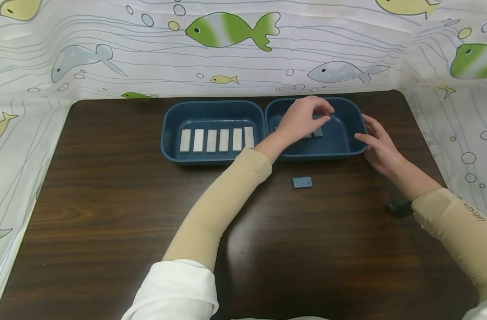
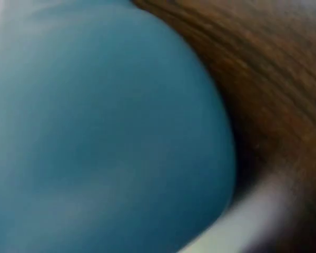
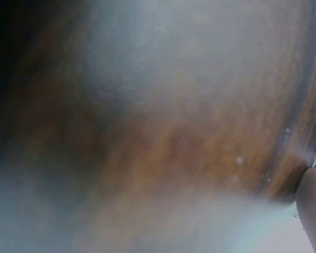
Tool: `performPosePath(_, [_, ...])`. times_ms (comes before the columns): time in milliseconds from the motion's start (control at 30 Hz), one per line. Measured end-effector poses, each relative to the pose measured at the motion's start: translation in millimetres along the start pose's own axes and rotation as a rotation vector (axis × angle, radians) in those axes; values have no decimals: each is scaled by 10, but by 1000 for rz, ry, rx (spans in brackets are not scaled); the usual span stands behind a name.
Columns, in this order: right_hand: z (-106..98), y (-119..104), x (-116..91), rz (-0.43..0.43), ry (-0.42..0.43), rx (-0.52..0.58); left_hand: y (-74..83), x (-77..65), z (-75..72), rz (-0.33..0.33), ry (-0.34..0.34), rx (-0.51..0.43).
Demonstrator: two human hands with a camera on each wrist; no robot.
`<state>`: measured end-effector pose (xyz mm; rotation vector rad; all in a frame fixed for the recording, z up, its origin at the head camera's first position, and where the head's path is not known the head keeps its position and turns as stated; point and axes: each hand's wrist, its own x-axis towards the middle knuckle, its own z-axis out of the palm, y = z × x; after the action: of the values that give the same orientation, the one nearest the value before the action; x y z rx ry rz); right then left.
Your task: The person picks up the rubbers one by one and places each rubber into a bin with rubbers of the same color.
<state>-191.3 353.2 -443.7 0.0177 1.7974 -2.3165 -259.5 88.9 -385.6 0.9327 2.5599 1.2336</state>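
Note:
Two blue bins stand side by side at the table's back. My left hand [image 1: 305,114] is above the right bin [image 1: 339,153], its fingers loosely bent and no thing seen between fingertips and thumb. Below it, partly hidden by hand and wrist, small blue blocks [image 1: 318,132] lie in that bin. My right hand [image 1: 381,144] grips the bin's right end, thumb over the rim and fingers outside. One blue block [image 1: 302,182] lies on the table in front. A blurred blue bin wall [image 2: 116,121] fills much of the left wrist view.
The left bin [image 1: 211,158] holds a row of several white blocks [image 1: 211,141]. A dark object [image 1: 399,210] sits by my right forearm on the brown table [image 1: 107,213]. A fish-print cloth [image 1: 247,66] rises behind the bins and at both sides.

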Motion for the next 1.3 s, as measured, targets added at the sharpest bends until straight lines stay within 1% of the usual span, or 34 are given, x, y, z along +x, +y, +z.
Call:
performPosePath(233, [-4,3,2,-6,-1,-10,114,-165,-81,-8,-19,15])
performPosePath(400, [-3,3,-1,-8,4,-14,156,-302,-127,-10,-33,0])
performPosePath(433, [-2,3,-1,-9,4,-12,159,-326,-131,-8,-37,-4])
performPosePath(500, [1,4,-1,-12,5,-11,165,-384,-131,17,-35,-11])
performPosePath(633, [5,5,-1,-16,4,-10,184,-483,-127,37,-74,6])
performPosePath(733, [5,4,0,-15,3,-8,202,-550,-125,42,-128,38])
performPosePath(833, [4,3,1,-15,1,-3,218,-618,-116,78,-171,82])
performPosePath(1033, [4,4,4,-17,-3,1,249,-732,-62,143,-242,222])
performPosePath(1133, [5,1,4,-12,-1,-8,251,-784,-26,172,-270,243])
performPosePath(1300, [-8,-4,0,-6,5,-27,221,-844,10,227,-291,250])
